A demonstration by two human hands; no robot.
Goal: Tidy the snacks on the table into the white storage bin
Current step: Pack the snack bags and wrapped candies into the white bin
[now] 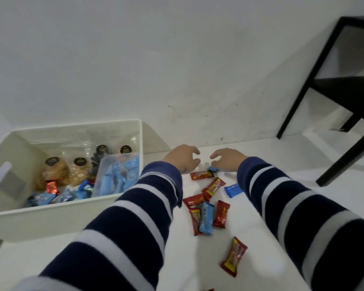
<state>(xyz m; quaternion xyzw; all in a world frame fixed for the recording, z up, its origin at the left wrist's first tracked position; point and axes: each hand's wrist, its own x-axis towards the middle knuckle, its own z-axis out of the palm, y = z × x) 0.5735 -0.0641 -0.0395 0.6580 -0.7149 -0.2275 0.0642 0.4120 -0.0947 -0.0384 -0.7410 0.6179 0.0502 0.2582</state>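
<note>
Snacks split two ways: white storage bin (122, 201) at left holds cookie bags (55, 173), blue packs & a clear pouch (116, 175). Left hand (182, 157) hovers w/ fingers curled, grasping nothing. Red & blue bars (206, 217) lie scattered on white table (282, 206) btwn the striped sleeves. Right hand (229, 159) is curled too; a small blue wrapper (213, 169) sits under it, can't tell if gripped.

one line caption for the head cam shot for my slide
Both hands, left and right, reach over scattered red and blue snack packets beside a part-filled white plastic storage bin.
</note>
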